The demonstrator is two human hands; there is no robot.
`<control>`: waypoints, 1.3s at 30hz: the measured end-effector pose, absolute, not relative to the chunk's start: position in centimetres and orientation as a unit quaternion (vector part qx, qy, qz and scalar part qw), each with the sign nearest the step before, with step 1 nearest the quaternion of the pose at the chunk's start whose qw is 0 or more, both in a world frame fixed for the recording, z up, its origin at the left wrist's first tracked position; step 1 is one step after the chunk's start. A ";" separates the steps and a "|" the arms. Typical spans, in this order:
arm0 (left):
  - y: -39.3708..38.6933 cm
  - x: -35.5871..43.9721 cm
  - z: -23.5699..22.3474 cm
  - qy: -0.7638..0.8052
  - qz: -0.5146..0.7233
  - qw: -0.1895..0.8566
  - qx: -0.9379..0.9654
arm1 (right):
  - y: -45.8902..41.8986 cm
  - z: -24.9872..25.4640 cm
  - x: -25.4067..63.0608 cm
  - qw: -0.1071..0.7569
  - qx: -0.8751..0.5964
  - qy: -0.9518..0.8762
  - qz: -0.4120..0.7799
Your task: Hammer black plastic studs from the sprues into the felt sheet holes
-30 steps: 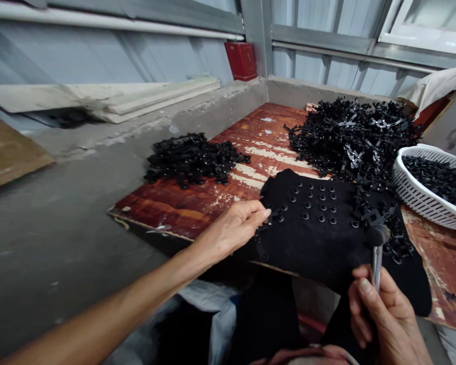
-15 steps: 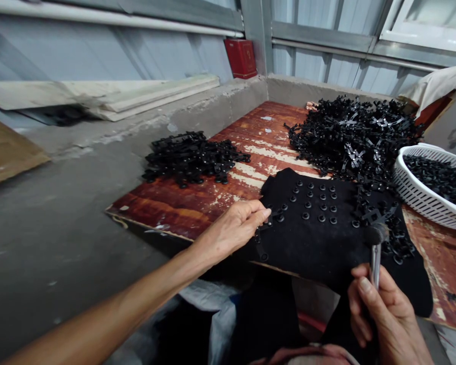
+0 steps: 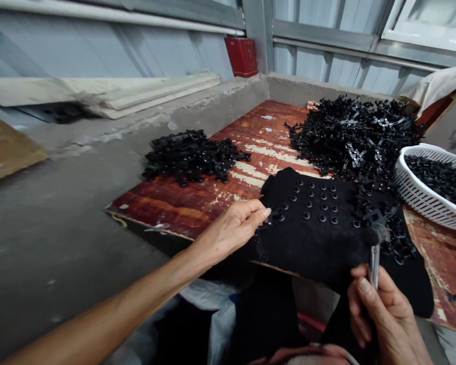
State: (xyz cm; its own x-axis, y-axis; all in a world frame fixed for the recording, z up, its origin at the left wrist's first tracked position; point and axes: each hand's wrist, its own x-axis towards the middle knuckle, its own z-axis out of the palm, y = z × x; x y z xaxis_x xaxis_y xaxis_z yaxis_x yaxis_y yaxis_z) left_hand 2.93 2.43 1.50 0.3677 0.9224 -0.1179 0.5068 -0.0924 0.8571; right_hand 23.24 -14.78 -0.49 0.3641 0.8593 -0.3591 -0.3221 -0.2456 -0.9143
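On the peeling red wooden board [image 3: 175, 208] inside a concrete ledge [image 3: 148, 109] and corrugated metal wall [image 3: 175, 45], your right hand [image 3: 383, 317] firmly grips a small hammer [image 3: 374, 258]. Your left hand [image 3: 231, 228] touches black plastic fittings [image 3: 277, 215] on a black felt pad [image 3: 307, 243]; you can't tell if it's holding one.

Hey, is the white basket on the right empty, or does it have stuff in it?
Not empty: the white slotted basket holds a heap of small black parts.
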 end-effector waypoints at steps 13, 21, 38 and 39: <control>2.6 2.9 1.1 0.494 0.249 0.390 0.736 | -15.3 -1.2 24.3 0.537 -0.610 -0.285 0.508; 2.7 3.2 1.2 0.505 0.244 0.379 0.737 | -12.5 2.6 25.1 0.377 -0.630 -0.598 0.322; 2.9 3.1 0.5 0.496 0.251 0.382 0.738 | -8.3 2.6 23.5 0.332 -0.546 -0.757 0.136; 2.9 3.2 0.6 0.495 0.251 0.378 0.741 | -8.2 2.7 23.5 0.318 -0.547 -0.765 0.124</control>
State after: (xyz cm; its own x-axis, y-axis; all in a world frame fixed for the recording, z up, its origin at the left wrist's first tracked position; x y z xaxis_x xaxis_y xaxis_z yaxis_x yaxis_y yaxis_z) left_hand 3.16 2.86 0.60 0.3827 0.9239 -0.0019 0.5445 -0.2239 0.8083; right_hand 23.51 -8.18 2.65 -0.2001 0.9150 0.3503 0.7569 0.3714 -0.5377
